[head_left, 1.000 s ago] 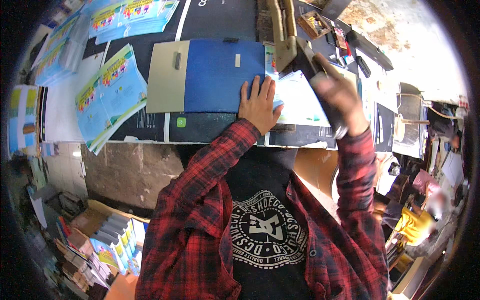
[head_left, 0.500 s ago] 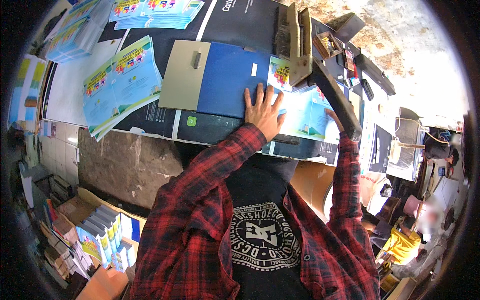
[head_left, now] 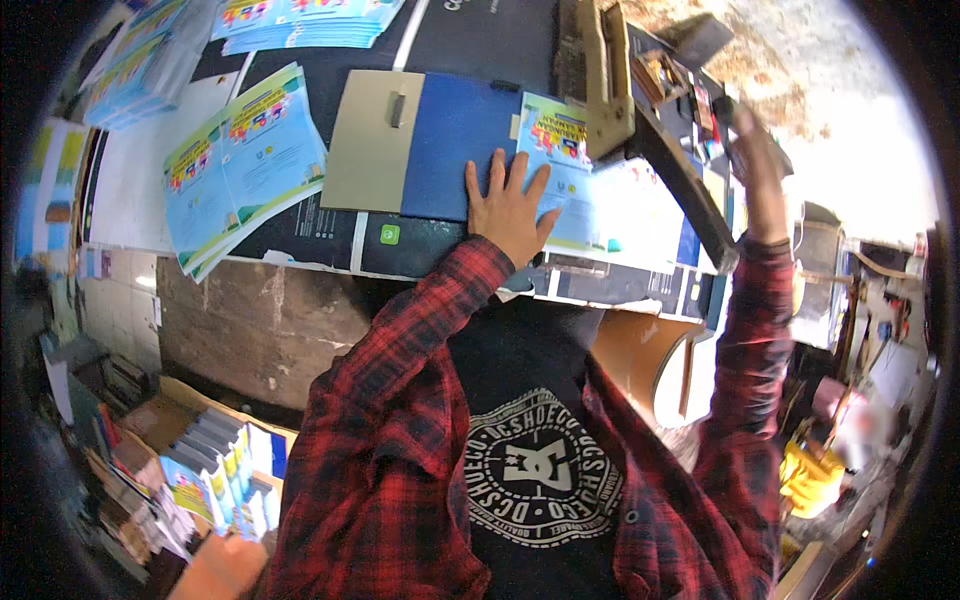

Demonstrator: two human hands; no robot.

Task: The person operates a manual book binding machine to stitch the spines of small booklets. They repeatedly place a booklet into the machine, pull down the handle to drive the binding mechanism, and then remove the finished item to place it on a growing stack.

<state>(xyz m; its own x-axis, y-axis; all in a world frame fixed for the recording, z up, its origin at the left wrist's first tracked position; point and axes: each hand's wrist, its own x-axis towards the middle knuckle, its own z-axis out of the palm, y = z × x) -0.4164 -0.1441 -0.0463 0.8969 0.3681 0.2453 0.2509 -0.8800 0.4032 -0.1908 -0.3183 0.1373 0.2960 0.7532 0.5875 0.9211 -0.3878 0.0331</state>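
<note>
The right hand [head_left: 752, 140] is motion-blurred, so its grip cannot be told. The booklet [head_left: 575, 175] is partly covered by the left hand [head_left: 510, 205].

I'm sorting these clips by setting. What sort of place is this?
Probably a small print finishing or bindery workshop. Stacks of identical colourful booklets lie across the worktable, the left hand presses one under a lever-arm machine whose handle the right hand grips, and more booklets fill a box below.

Booklet stack [head_left: 245, 165] blocks left; cutter arm [head_left: 680, 185] blocks right; blue board [head_left: 450, 150] between is free.
</note>
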